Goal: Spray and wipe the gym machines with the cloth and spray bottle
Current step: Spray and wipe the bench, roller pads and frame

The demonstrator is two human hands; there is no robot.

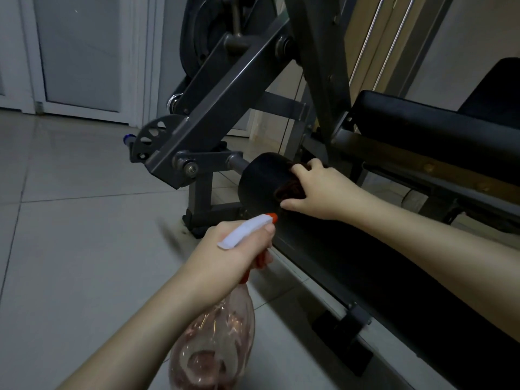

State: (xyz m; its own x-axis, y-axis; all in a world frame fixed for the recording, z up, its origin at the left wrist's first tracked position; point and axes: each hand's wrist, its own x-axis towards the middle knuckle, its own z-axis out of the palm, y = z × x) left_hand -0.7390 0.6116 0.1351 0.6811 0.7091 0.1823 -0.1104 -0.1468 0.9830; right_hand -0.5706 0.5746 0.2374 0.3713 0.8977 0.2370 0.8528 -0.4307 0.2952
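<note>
Closest in, the clear plastic spray bottle [216, 342] with pinkish liquid hangs below the left hand [225, 257]. That hand is wrapped round its neck, a finger on the orange trigger and the thumb lying along the white spray head [244, 230]. The orange nozzle points up and away from the wrist, toward the machine.

Just beyond the left hand's knuckles sits the black cylindrical foam roller pad [261, 181], mounted on the grey steel frame [213, 116]. On its near side is the dark brown bunched cloth [289, 187], clamped against the foam by the right hand [323, 190]. Fingers curl over the top and the thumb tucks in beneath. This looks like the wiping step, with the sprayer held ready. Past the right forearm runs the long black padded seat [422, 122].

Risks from here: the nozzle is aimed close to the wiping hand, so a squeeze could wet the fingers instead of the foam. The roller may also spin on its axle under pressure and slip away from the cloth. Any overspray falling on the pale tiled floor [70, 249] under the left hand would leave it slick.
</note>
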